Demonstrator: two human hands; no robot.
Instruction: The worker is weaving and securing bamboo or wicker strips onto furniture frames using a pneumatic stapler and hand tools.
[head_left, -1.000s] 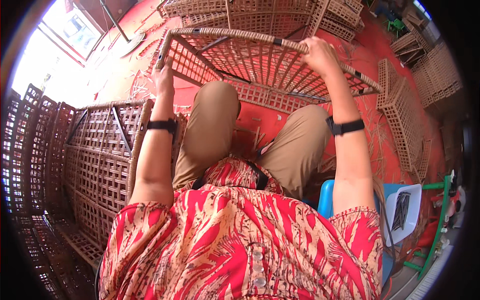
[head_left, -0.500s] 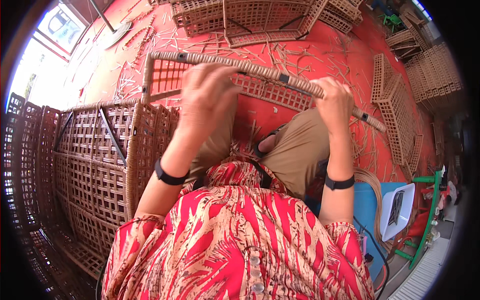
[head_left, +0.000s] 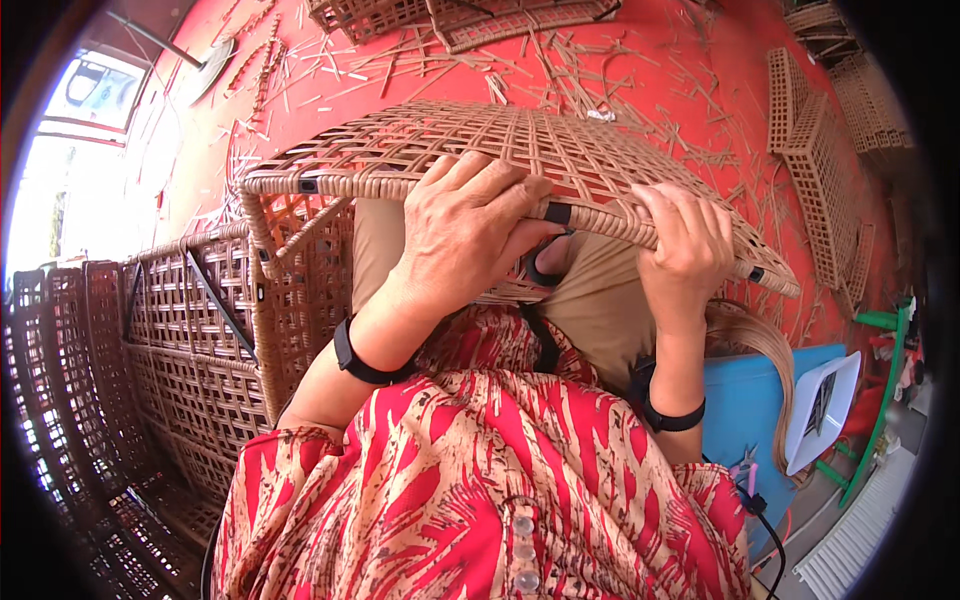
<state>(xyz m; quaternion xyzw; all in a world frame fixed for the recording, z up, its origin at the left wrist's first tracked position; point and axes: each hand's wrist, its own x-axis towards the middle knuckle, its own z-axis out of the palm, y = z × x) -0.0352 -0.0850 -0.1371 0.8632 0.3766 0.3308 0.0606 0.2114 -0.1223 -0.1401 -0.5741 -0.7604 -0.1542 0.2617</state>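
Fingers (head_left: 497,180) of left hand (head_left: 455,232) and right hand (head_left: 686,245) hold the basket (head_left: 365,187) by its near edge, set apart, probably to keep it steady and tilted over the legs (head_left: 592,305)

Strong daylight floods in through a wide opening (head_left: 85,190) at left, washing the nearest stretch of a red floor (head_left: 690,50) almost white. Thin brown strips (head_left: 700,155) litter the ground across the middle. A slanting pole (head_left: 150,38) stands on a round base (head_left: 205,72) near the glare. At lower right, a blue flat surface (head_left: 735,400) sits by a curved green frame (head_left: 889,400) and a white ribbed panel (head_left: 850,540); the far right edge falls into shadow.
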